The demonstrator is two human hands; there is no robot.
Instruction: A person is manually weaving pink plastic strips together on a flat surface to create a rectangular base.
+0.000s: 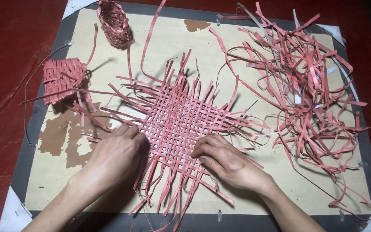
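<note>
A flat woven mat (179, 118) of red strips lies at the middle of a pale board (254, 180), its loose strip ends fanning out on every side. The left hand (116, 157) rests palm down on the mat's edge at about 8 o'clock, fingers curled together and pressing on the weave; whether it pinches a strip cannot be told. The right hand (226, 161) lies at about 5 o'clock of the mat, fingers bent and close together, fingertips (196, 152) touching the weave near its lower edge; a grip on any single strip cannot be made out. At 3 o'clock of the mat, well apart, sits a tangled pile of loose red strips (308, 86) that reaches the board's right edge. At 9 o'clock, near the board's left edge, lies a small folded woven piece (61, 79). At 11 o'clock a small woven basket (114, 21) stands near the top edge. A thin wire (25, 107) curves along the left rim. The board has brown worn patches (67, 137) at 8 o'clock and lies on a red floor (5, 51).
</note>
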